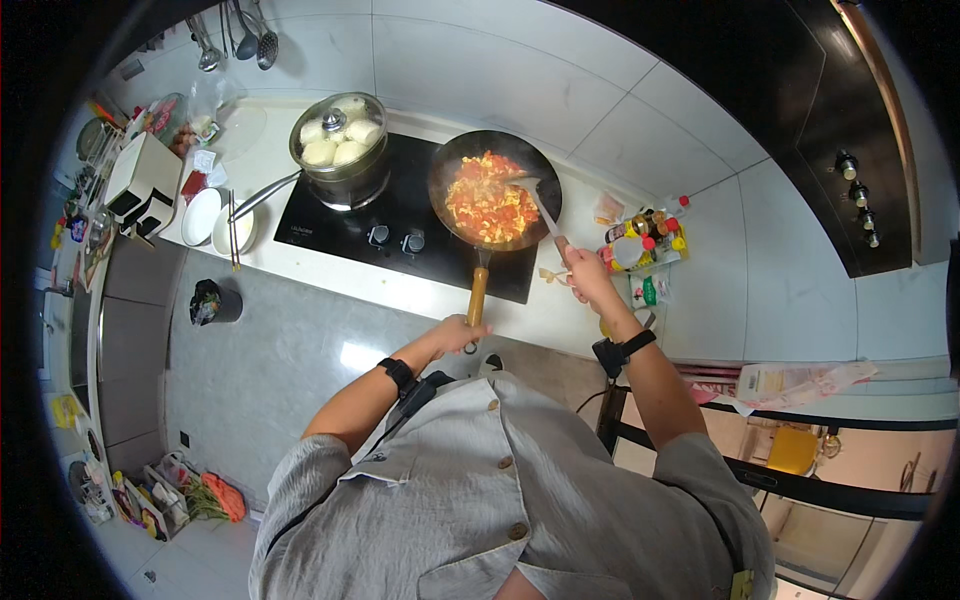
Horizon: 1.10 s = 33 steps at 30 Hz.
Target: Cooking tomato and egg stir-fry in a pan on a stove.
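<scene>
A dark wok (441,206) with a wooden handle (476,296) stands on the right side of the black gas cooktop (330,250). In it lies a steaming mix of chopped tomato and scrambled egg (491,196). My left hand (455,334) grips the end of the wok's handle. A metal spatula (546,213) is in my right hand (589,277), held by its wooden grip. The spatula's blade dips into the food at the wok's right side. On the left burner sits a steamer pot (341,169), its glass lid (332,118) covering several pale buns.
Two white bowls (201,217) stand left of the cooktop, chopsticks (233,232) across one. The steamer's long handle (264,196) juts over that bowl. Sauce bottles (645,236) crowd the right counter near my right hand. A lined bin (217,302) stands on the floor.
</scene>
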### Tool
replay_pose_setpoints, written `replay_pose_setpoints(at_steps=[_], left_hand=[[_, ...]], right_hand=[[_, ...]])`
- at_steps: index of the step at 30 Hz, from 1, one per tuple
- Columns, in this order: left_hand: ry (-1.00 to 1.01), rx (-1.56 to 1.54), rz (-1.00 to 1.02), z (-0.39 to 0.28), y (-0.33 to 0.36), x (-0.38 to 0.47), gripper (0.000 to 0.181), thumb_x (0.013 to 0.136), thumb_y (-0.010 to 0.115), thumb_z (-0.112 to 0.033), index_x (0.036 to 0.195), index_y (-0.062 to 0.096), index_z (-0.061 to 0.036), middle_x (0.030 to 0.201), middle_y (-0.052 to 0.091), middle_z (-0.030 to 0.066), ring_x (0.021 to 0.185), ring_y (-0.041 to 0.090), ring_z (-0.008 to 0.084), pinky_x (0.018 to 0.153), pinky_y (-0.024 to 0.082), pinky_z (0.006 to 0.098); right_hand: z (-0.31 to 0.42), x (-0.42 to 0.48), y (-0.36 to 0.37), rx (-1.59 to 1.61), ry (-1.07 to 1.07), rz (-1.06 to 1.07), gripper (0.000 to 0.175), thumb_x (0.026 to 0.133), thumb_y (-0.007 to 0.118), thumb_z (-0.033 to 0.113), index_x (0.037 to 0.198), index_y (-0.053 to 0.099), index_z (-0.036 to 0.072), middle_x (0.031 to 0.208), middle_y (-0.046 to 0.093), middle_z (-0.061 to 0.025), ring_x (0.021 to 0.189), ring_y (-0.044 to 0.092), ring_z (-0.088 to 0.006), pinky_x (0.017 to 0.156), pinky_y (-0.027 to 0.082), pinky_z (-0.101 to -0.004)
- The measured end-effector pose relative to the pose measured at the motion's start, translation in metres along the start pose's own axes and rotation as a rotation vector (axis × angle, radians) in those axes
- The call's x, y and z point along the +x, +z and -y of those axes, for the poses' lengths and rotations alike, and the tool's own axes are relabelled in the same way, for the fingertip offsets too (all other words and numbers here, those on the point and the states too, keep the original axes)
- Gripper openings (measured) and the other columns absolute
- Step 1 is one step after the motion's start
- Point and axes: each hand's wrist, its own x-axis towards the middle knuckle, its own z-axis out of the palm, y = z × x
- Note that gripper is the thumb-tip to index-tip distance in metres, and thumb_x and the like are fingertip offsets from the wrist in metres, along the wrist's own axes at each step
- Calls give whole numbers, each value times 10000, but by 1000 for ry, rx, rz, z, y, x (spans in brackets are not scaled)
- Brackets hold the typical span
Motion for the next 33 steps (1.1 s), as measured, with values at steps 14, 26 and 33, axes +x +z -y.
replay_pose_setpoints(at_steps=[14, 26, 33], left_hand=[[18, -16, 54, -15, 3, -6, 558, 847, 691, -522, 1031, 633, 1, 715, 528, -5, 593, 501, 98, 493, 426, 253], [2, -7, 62, -17, 1, -12, 602, 853, 686, -543, 1059, 629, 21, 721, 536, 1, 594, 493, 90, 490, 423, 247], [-21, -54, 30, -3, -3, -18, 620, 852, 695, -536, 1096, 626, 30, 727, 543, 3, 592, 496, 92, 493, 428, 247]], right_hand=[[-24, 15, 14, 568, 169, 321, 427, 1034, 398, 455, 901, 535, 73, 588, 410, 20, 425, 371, -95, 362, 230, -253], [18, 59, 45, -76, -207, -8, 477, 1026, 385, 481, 943, 552, 42, 562, 450, 10, 364, 398, -112, 334, 293, -264], [-7, -21, -1, -91, 31, 212, 519, 1013, 383, 500, 947, 572, 22, 618, 520, -53, 373, 462, -152, 313, 309, -311]])
